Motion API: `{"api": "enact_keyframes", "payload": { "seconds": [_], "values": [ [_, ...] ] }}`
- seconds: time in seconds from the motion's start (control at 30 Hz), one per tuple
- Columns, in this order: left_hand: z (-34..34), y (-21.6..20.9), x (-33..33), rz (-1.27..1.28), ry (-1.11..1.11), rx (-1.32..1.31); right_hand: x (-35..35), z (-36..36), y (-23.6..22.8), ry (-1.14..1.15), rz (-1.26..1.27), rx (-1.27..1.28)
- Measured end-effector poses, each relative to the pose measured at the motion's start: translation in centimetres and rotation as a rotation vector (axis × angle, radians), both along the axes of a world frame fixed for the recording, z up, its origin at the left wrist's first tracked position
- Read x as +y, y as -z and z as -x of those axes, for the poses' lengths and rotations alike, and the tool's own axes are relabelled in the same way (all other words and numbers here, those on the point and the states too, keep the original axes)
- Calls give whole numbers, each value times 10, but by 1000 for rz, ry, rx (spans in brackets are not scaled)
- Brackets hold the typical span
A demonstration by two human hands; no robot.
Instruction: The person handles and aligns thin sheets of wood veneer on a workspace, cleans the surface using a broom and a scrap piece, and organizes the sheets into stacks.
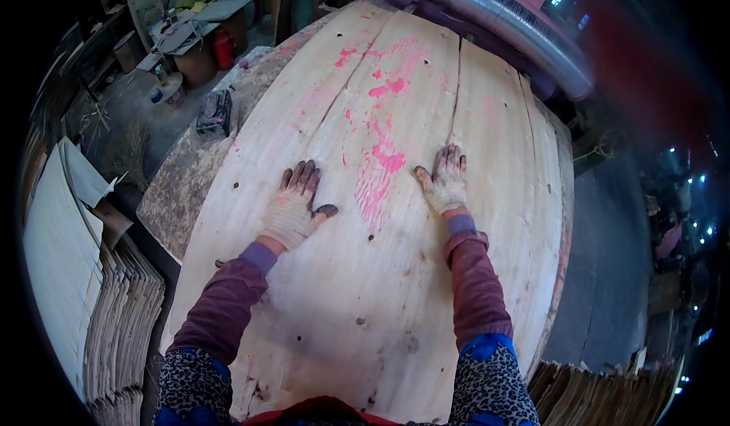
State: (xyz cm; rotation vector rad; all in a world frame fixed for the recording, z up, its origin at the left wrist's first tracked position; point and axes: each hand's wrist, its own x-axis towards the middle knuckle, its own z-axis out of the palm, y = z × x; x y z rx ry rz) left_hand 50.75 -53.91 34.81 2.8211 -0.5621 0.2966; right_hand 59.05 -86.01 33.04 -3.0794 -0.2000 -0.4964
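Note:
A large pale wood veneer sheet (pixel 327 304) lies in front of me, with knots, long dark splits and pink smears down its middle. My left hand (pixel 293 207), in a whitish work glove with dark-stained fingertips, rests flat on the veneer left of the pink patch. Its fingers and thumb are spread. On the right side, my right hand (pixel 444 181) lies flat near the lower end of a long split, gloved the same way, fingers pointing away from me. Neither hand holds anything.
Beyond the far edge sits a shiny metal roller (pixel 525 27). Stacked veneer sheets (pixel 122 312) stand at the left, more (pixel 601 395) at the lower right. A dark block (pixel 214 112) rests on the stained ledge at left. A red cylinder (pixel 223 50) stands farther back.

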Motion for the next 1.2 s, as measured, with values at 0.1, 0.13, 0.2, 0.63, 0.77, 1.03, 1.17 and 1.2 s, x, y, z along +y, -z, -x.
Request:
{"api": "enact_keyframes", "payload": {
  "seconds": [0.1,0.13,0.2,0.63,0.77,1.03,1.17,1.2],
  "values": [
    [1,0,0,11,-2,-1,2,1,-4,-2,-12,29],
    [1,-1,1,15,-4,-2,3,1,-6,-5,-19,44],
    [2,-2,1,17,1,10,4,1,-4,-5,-9,19],
    [-15,10,21,338,-66,212,-1,118,-11,-219,-102,217],
    [-7,-15,25,239,-160,322,19,271,-32,-254,-100,329],
    [212,-51,46,-73,73,152,22,534,-44,205,-126,577],
    [295,-17,97,-10,38,118,31,591,-24,467,-104,582],
    [309,-8,105,-7,28,123,33,594,-22,512,-112,564]
  ]
}}
